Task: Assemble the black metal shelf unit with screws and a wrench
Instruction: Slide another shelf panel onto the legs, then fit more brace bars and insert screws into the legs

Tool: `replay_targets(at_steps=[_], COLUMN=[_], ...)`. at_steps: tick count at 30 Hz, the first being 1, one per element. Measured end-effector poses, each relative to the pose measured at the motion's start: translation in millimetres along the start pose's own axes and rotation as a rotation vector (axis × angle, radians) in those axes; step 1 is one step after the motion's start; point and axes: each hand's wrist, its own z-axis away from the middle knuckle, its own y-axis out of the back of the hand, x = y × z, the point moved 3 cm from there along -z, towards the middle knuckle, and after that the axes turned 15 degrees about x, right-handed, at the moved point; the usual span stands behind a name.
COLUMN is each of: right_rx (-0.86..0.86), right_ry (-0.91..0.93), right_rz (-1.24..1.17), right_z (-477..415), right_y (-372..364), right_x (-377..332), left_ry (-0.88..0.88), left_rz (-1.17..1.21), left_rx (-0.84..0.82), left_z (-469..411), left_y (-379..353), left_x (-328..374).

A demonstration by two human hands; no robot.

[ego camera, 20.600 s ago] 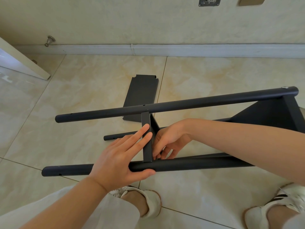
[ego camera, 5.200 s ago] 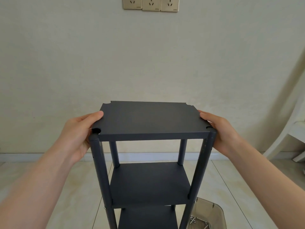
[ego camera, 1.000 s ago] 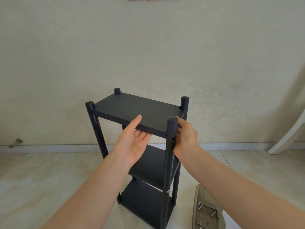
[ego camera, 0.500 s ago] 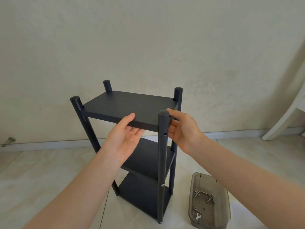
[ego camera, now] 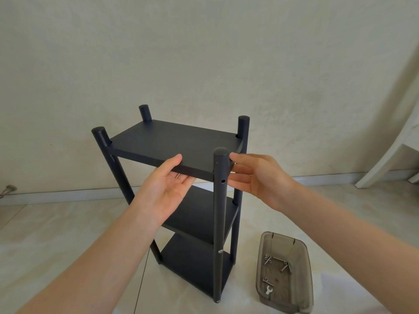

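The black metal shelf unit [ego camera: 219,214] stands upright on the tiled floor, with three shelves between four round posts. Its top shelf [ego camera: 174,143] sits a little below the post tops. My left hand [ego camera: 165,189] supports the front edge of the top shelf from below, palm up, thumb on the upper surface. My right hand [ego camera: 256,177] touches the shelf's right end just behind the near post [ego camera: 219,200], fingers straight. An empty screw hole shows in that post beside my right fingers. Several screws [ego camera: 275,262] and a small wrench [ego camera: 268,291] lie in the tray.
A smoky translucent plastic tray [ego camera: 303,279] sits on the floor right of the shelf unit. A white furniture leg [ego camera: 390,159] leans in at the far right. The wall and its skirting board run close behind the unit.
Over the last second the view has pulled back and tilted down, showing more of the tray. Both hands stay at the top shelf's near corner; the shelf sits slightly lower on the posts.
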Motion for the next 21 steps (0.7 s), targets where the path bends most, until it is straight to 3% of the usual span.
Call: replay_targets(at_steps=[6, 9, 12, 17, 21], right_rx=[-0.022, 0.072, 0.137, 0.095, 0.220], right_ry=[0.030, 0.055, -0.042, -0.227, -0.417], right_rz=[0.020, 0.088, 0.185, 0.490, 0.579], right_z=[-9, -22, -40, -64, -73], right_y=[21, 43, 65, 93, 119], right_x=[3, 15, 43, 108, 193], left_ry=[0.013, 0.015, 0.028, 0.013, 0.015], left_rz=[0.013, 0.017, 0.017, 0.037, 0.036], left_rx=[-0.005, -0.007, -0.007, -0.022, -0.020], left_z=[1, 1, 1, 1, 0], left_y=[0, 1, 2, 3, 3], left_x=[-3, -2, -4, -3, -3])
